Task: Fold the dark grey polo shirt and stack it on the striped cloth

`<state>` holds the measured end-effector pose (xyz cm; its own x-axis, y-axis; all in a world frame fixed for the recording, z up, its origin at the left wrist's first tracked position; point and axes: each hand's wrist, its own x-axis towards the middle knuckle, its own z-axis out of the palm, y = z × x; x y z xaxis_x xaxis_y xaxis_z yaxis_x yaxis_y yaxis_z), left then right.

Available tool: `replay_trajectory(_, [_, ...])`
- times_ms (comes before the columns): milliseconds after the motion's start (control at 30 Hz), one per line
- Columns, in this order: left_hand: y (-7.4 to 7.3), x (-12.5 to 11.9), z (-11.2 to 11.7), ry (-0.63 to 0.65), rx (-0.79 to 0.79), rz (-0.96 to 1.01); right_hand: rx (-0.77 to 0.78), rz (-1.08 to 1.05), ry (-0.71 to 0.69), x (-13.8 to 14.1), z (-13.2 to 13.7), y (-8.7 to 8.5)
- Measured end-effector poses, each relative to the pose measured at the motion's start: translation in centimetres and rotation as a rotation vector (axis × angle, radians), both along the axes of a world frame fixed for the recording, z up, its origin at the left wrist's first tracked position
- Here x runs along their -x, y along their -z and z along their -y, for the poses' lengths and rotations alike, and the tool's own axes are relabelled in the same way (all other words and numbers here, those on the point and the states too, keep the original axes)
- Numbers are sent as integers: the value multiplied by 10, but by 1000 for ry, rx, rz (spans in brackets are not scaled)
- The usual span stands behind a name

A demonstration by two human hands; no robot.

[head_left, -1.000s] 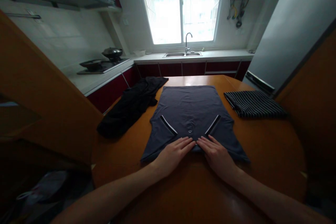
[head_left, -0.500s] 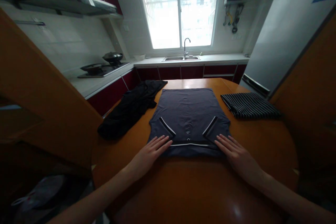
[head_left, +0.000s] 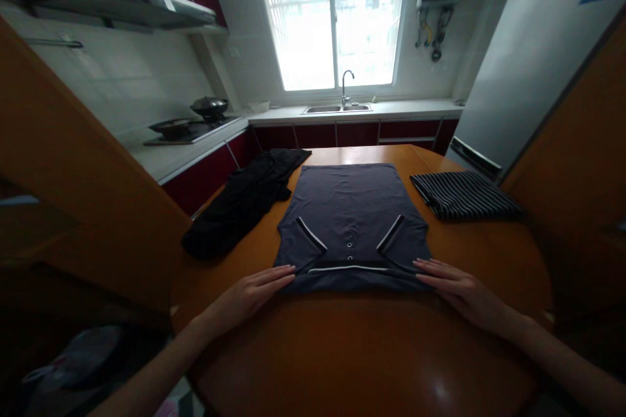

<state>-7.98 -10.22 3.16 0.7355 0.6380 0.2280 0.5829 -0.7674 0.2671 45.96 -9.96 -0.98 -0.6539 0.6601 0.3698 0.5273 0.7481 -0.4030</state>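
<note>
A dark grey-blue polo shirt (head_left: 348, 202) lies spread on the table with its collar end towards me. Both sleeves are turned inward, their black-and-white cuffs slanting across the body, and two buttons show near the collar's white line. At the shirt's near left corner rests my left hand (head_left: 257, 290), fingers stretched out over the cloth. Its counterpart, my right hand (head_left: 462, 290), lies at the near right corner with fingers extended on the fabric. Neither thumb shows clearly.
The round wooden table (head_left: 362, 352) also bears a crumpled black garment (head_left: 239, 202) on the left and a folded black-and-white striped cloth (head_left: 464, 195) on the right. Beyond stand a counter with a sink (head_left: 337, 109), a stove with pans (head_left: 188, 127) and a fridge (head_left: 531, 58).
My hands have moved apart, the left one leftward and the right one rightward, from the sleeve ends to the near corners. The shirt lies nearly the same.
</note>
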Motion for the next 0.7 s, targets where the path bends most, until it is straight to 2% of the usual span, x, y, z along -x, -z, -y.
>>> replay_trajectory(200, [1,2,-4,69,78,22,176,-14,-40,-3,0,0])
replay_trajectory(367, [4,3,-5,60,105,122,219,-27,-82,-3,-3,2])
replay_trajectory(700, [7,5,-1,18,121,186,288,-125,-19,-2,3,-6])
